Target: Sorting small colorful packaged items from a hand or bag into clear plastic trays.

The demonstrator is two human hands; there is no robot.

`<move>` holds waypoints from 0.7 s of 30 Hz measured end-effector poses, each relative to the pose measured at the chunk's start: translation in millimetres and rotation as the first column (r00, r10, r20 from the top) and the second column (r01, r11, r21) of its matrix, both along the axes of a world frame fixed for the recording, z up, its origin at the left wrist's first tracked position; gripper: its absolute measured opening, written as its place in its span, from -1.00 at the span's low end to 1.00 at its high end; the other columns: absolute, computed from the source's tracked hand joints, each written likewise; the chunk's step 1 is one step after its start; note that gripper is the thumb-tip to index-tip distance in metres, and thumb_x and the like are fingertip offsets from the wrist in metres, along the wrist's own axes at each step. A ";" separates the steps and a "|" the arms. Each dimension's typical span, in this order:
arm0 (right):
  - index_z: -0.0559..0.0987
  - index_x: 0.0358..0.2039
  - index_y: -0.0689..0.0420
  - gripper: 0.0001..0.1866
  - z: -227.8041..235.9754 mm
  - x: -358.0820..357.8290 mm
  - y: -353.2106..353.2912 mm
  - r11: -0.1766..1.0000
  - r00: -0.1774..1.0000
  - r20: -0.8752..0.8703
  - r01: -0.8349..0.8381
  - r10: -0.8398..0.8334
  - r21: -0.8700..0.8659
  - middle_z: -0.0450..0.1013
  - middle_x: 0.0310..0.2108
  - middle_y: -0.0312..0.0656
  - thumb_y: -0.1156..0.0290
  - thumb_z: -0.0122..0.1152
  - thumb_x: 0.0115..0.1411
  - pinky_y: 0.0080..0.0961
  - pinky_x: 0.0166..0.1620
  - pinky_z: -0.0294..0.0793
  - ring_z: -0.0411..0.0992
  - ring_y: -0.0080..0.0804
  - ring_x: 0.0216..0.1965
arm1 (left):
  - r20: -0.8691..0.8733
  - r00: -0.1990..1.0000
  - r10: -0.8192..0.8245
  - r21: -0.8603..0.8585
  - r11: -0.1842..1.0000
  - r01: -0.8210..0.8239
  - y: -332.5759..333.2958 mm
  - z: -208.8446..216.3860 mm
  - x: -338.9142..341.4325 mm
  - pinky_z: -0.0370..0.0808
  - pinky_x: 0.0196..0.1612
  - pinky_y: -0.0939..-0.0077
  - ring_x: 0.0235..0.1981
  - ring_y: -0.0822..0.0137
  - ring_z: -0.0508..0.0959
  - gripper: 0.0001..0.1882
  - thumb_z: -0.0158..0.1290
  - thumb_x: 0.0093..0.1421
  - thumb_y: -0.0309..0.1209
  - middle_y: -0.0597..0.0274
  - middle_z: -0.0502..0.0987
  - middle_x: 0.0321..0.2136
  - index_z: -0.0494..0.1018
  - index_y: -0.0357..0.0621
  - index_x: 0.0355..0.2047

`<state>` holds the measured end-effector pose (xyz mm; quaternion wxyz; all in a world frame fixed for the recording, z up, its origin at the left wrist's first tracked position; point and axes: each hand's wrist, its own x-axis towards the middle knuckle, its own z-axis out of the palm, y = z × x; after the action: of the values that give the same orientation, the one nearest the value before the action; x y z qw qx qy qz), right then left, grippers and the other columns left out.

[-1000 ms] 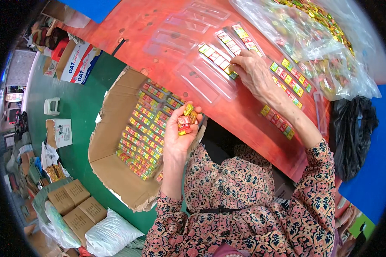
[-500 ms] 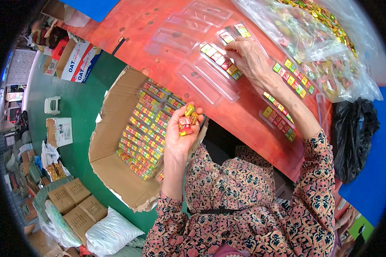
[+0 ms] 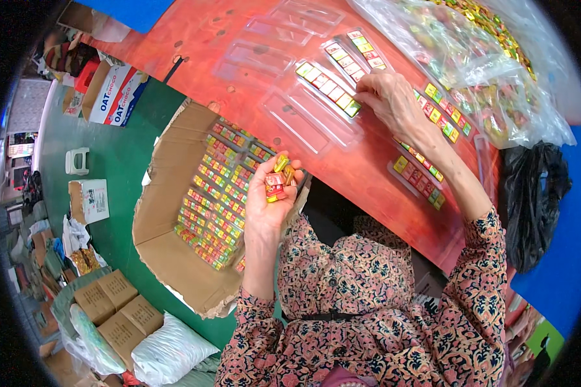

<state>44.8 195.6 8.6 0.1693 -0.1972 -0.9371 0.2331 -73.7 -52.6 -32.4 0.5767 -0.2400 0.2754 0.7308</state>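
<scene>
My left hand (image 3: 268,193) is held palm up over the edge of a cardboard box, fingers curled round several small wrapped candies (image 3: 275,179) in red, yellow and gold. Above the red table, my right hand (image 3: 397,106) has its fingertips pinched together beside the near end of a row of candies (image 3: 328,89) in a clear plastic tray. What those fingertips hold, if anything, is hidden. Two more rows, a middle one (image 3: 345,61) and a farther one (image 3: 366,49), lie just beyond. The right wrist passes over other filled trays (image 3: 442,116), and more filled trays (image 3: 419,184) lie nearer me.
Empty clear trays (image 3: 294,122) lie on the red table (image 3: 193,32) left of the filled ones. A large clear bag of candies (image 3: 458,58) rests at the far right, above a black plastic bag (image 3: 529,200). The open cardboard box (image 3: 164,193) below the table holds many filled trays.
My right hand has shifted a little right and toward me, uncovering more candies in the middle and farther rows. My left hand stays almost in place with its candies.
</scene>
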 end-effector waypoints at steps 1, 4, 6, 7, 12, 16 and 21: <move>0.54 -0.48 0.26 -0.88 -1.0 1.1 -0.8 1.000 1.000 -0.001 0.001 -0.001 0.000 0.44 -0.51 -0.04 0.46 0.18 -0.02 -0.33 -0.30 0.39 0.42 -0.14 -0.40 | -0.001 1.000 -0.001 0.000 1.000 0.001 -0.2 0.0 -0.2 0.38 -0.72 0.68 -0.45 0.16 0.52 -0.77 0.02 0.13 -0.36 0.00 0.51 -0.39 0.42 -0.18 -0.22; 0.54 -0.48 0.27 -0.89 -2.5 5.1 -2.4 0.999 0.998 -0.048 -0.032 0.033 0.022 0.44 -0.51 -0.04 0.48 0.16 -0.01 -0.33 -0.30 0.39 0.42 -0.13 -0.40 | -0.010 1.000 0.002 0.000 1.000 -0.002 1.1 0.6 0.4 0.38 -0.73 0.69 -0.45 0.16 0.52 -0.78 0.02 0.13 -0.37 0.00 0.51 -0.39 0.42 -0.19 -0.23; 0.54 -0.49 0.29 -0.89 -1.9 6.4 -4.0 0.998 0.998 -0.052 -0.044 0.046 0.051 0.44 -0.51 -0.04 0.50 0.14 0.01 -0.33 -0.28 0.39 0.42 -0.13 -0.38 | -0.006 1.000 0.011 -0.008 1.000 -0.011 1.4 0.2 0.9 0.37 -0.73 0.69 -0.45 0.16 0.51 -0.78 0.02 0.13 -0.37 -0.01 0.51 -0.40 0.42 -0.19 -0.23; 0.54 -0.49 0.29 -0.89 -0.9 6.8 -4.3 0.998 0.998 -0.053 -0.042 0.045 0.052 0.44 -0.51 -0.04 0.50 0.14 0.01 -0.33 -0.28 0.39 0.42 -0.13 -0.38 | -0.006 1.000 0.009 -0.008 1.000 -0.009 1.6 0.4 1.0 0.37 -0.73 0.69 -0.45 0.16 0.51 -0.78 0.02 0.13 -0.37 -0.01 0.51 -0.40 0.42 -0.19 -0.23; 0.54 -0.47 0.29 -0.89 4.4 7.4 -6.9 0.998 0.997 0.028 -0.069 0.069 -0.002 0.44 -0.48 -0.04 0.51 0.11 0.02 -0.31 -0.24 0.38 0.42 -0.13 -0.34 | -0.006 1.000 0.010 -0.007 1.000 -0.010 0.1 -0.1 0.5 0.37 -0.73 0.69 -0.44 0.16 0.51 -0.78 0.01 0.14 -0.37 -0.01 0.51 -0.39 0.42 -0.19 -0.22; 0.54 -0.46 0.28 -0.89 2.6 5.0 -6.4 0.998 0.998 0.010 -0.054 0.054 0.017 0.44 -0.48 -0.03 0.50 0.11 0.02 -0.30 -0.24 0.38 0.42 -0.12 -0.34 | -0.002 1.000 0.003 0.005 1.000 -0.003 0.8 1.0 1.2 0.37 -0.73 0.70 -0.43 0.16 0.50 -0.77 0.01 0.14 -0.37 -0.01 0.50 -0.38 0.41 -0.18 -0.21; 0.55 -0.44 0.26 -0.88 3.3 -5.3 -10.1 0.999 0.999 -0.018 -0.043 0.043 0.016 0.44 -0.48 -0.04 0.50 0.09 0.03 -0.29 -0.24 0.38 0.41 -0.11 -0.34 | 0.008 1.000 0.012 0.016 1.000 -0.013 -0.9 0.2 0.3 0.37 -0.72 0.71 -0.42 0.17 0.50 -0.76 0.01 0.14 -0.36 -0.02 0.50 -0.37 0.40 -0.18 -0.20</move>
<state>39.5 185.5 11.9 0.1745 -0.1734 -0.9413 0.2310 -73.3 -53.5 -32.2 0.5751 -0.2401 0.2655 0.7356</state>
